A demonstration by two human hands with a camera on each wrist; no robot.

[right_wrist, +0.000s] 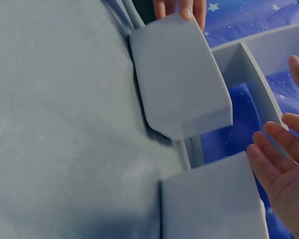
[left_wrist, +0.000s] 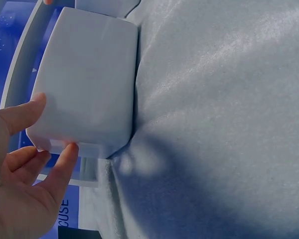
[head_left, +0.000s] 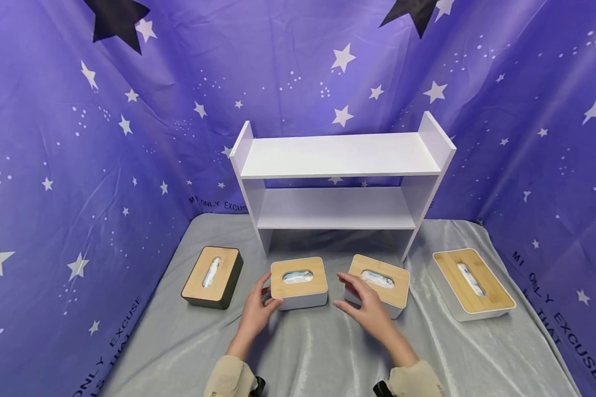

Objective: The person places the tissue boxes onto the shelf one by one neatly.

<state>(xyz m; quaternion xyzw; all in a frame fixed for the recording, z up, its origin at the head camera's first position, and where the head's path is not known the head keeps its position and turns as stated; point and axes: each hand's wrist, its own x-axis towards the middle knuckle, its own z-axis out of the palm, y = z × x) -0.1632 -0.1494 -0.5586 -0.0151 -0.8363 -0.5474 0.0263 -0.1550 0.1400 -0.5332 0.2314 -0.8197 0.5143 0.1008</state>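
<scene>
A white tissue box (head_left: 300, 288) with a wooden lid stands left of the middle. My left hand (head_left: 257, 309) grips its near left corner, thumb on the front wall and fingers along the left side; the left wrist view shows the thumb (left_wrist: 38, 102) and fingers on the white wall. To the right stands another white, wooden-lidded tissue box (head_left: 391, 291), turned at an angle. My right hand (head_left: 367, 311), fingers spread apart, holds nothing and overlaps this box's left side. In the right wrist view its palm (right_wrist: 289, 194) faces the gap between both boxes.
A white two-tier shelf (head_left: 335, 208) stands behind the boxes. At far left lies a dark tissue box (head_left: 223, 284) with a wooden lid, at far right another white tissue box (head_left: 496, 295). Grey cloth (head_left: 323, 353) covers the table; a purple starry curtain (head_left: 288, 66) surrounds it.
</scene>
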